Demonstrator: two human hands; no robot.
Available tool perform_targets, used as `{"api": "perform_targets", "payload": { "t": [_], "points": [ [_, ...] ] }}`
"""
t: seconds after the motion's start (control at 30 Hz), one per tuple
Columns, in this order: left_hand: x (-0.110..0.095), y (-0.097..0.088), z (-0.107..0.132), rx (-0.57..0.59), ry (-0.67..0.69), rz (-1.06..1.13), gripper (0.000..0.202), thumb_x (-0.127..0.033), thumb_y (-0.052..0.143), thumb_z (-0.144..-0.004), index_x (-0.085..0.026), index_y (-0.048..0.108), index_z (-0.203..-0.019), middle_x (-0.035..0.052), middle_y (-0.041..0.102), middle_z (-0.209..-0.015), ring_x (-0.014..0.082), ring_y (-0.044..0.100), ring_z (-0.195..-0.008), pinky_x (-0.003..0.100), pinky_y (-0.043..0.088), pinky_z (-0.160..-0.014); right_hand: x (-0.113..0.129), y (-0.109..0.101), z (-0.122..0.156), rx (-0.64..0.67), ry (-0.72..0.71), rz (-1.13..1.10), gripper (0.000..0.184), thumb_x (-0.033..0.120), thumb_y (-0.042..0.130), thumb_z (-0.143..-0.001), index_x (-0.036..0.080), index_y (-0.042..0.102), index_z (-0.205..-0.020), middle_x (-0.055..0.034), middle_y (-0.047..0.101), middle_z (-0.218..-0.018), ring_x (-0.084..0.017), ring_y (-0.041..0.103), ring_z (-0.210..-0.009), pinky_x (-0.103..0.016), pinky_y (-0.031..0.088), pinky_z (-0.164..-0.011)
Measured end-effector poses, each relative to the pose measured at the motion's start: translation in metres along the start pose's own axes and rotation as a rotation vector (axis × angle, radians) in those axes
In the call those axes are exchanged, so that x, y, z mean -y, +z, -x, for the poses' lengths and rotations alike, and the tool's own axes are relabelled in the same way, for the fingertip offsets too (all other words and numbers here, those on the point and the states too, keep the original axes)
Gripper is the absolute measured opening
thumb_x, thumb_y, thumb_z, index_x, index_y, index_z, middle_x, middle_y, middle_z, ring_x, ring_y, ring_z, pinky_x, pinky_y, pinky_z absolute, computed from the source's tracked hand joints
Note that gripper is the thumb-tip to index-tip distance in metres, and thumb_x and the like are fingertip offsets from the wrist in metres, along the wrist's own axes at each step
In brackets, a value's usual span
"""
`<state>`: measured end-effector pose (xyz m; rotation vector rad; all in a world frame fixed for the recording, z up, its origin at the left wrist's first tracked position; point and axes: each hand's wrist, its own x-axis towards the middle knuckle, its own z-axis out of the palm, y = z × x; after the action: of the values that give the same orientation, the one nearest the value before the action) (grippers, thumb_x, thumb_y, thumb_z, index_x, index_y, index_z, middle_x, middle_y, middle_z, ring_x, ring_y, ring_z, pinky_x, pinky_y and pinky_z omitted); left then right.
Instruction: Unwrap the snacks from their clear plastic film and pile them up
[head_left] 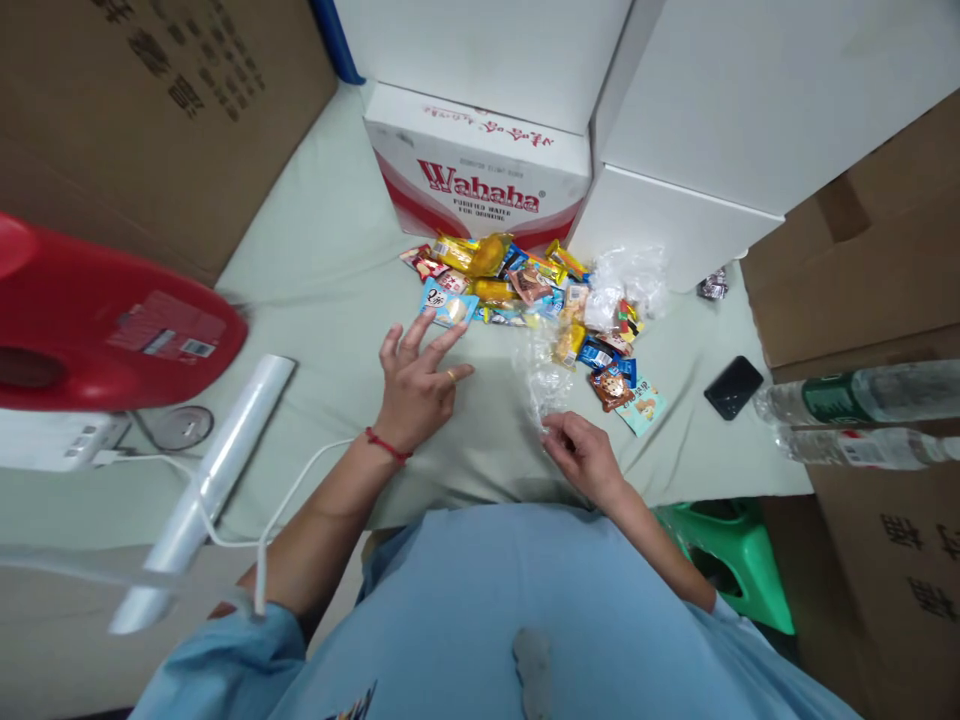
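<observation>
Right of centre, the right hand [581, 455] is pinching the lower end of a clear bag [547, 375], which is stretching upward from nearly closed fingers. Left of centre, the nearer left hand [420, 388], spread and visibly empty, is reaching toward the light-blue packet [450, 303].

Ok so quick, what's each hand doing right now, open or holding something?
Left hand: open and spread, near the light-blue rectangular snack packet, holding nothing visible.
Right hand: closed, pinching the clear crinkled plastic bag.

A light-blue shirt [465, 600], red cord bracelet [387, 447] and gold ring [451, 376] are worn.
</observation>
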<state>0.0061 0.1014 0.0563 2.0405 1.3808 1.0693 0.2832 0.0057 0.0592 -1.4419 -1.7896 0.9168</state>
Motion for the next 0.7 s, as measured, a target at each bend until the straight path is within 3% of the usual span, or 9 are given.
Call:
{"api": "perform_targets", "payload": {
  "t": [0.07,0.13,0.2,0.3,0.5,0.6,0.7],
  "points": [
    [-0.009,0.009,0.010,-0.050,-0.157,0.149,0.003,-0.026,0.075,-0.079,-0.027,0.078,-0.081,0.0096,0.075,-0.120,0.0349,0.057,-0.133,0.057,0.034,-0.118,-0.002,0.007,0.002,-0.016,-0.066,0.109,0.024,0.037,0.057,-0.103,0.025,0.074,-0.114,-0.0057,0.066,-0.085,-0.018,0.058,-0.073,-0.030,0.047,-0.069],
    [-0.019,0.025,0.023,-0.008,-0.416,0.437,0.014,-0.037,0.076,-0.080,-0.024,0.077,-0.082,0.0079,0.074,-0.096,0.0263,0.067,-0.099,0.042,0.051,-0.092,-0.003,0.013,0.003,0.004,-0.091,0.189,0.029,0.035,0.052,-0.105,0.026,0.075,-0.120,-0.0073,0.068,-0.089,-0.019,0.060,-0.075,-0.029,0.046,-0.069],
    [-0.029,0.043,0.032,0.091,-0.710,0.754,0.031,-0.051,0.076,-0.079,-0.021,0.076,-0.087,0.0057,0.072,-0.086,0.0191,0.064,-0.077,0.031,0.049,-0.069,-0.005,0.017,0.004,0.034,-0.089,0.224,0.032,0.035,0.049,-0.107,0.027,0.075,-0.124,-0.0075,0.067,-0.090,-0.018,0.060,-0.076,-0.029,0.047,-0.069],
    [-0.039,0.065,0.031,0.150,-0.933,1.019,0.050,-0.064,0.078,-0.074,-0.017,0.076,-0.091,0.0078,0.074,-0.092,0.0153,0.063,-0.073,0.025,0.044,-0.061,-0.006,0.021,0.006,0.064,-0.097,0.209,0.033,0.037,0.049,-0.108,0.028,0.075,-0.124,-0.0073,0.067,-0.090,-0.019,0.062,-0.079,-0.028,0.048,-0.070],
    [-0.042,0.073,0.016,0.174,-0.994,1.345,0.043,-0.034,0.099,-0.054,-0.017,0.071,-0.082,-0.0007,0.069,-0.078,0.0092,0.060,-0.067,0.023,0.048,-0.066,-0.010,0.019,0.008,0.048,-0.092,0.077,0.030,0.042,0.052,-0.107,0.028,0.076,-0.120,-0.0063,0.066,-0.087,-0.019,0.062,-0.076,-0.030,0.050,-0.070],
    [-0.043,0.074,0.020,0.164,-0.970,1.365,0.044,-0.036,0.099,-0.055,-0.017,0.070,-0.080,-0.0019,0.068,-0.075,0.0078,0.058,-0.065,0.022,0.046,-0.064,-0.010,0.010,0.006,0.046,-0.067,-0.025,0.030,0.047,0.063,-0.102,0.027,0.076,-0.120,-0.0088,0.069,-0.102,-0.021,0.065,-0.088,-0.034,0.053,-0.079],
    [-0.047,0.077,0.025,0.095,-0.896,1.299,0.043,-0.039,0.099,-0.057,-0.017,0.071,-0.081,-0.0019,0.069,-0.074,0.0081,0.058,-0.066,0.022,0.046,-0.065,-0.009,0.002,0.000,-0.050,-0.033,-0.070,0.033,0.054,0.062,-0.100,0.027,0.077,-0.112,-0.0106,0.068,-0.114,-0.025,0.064,-0.108,-0.041,0.052,-0.094]
  ]
}}
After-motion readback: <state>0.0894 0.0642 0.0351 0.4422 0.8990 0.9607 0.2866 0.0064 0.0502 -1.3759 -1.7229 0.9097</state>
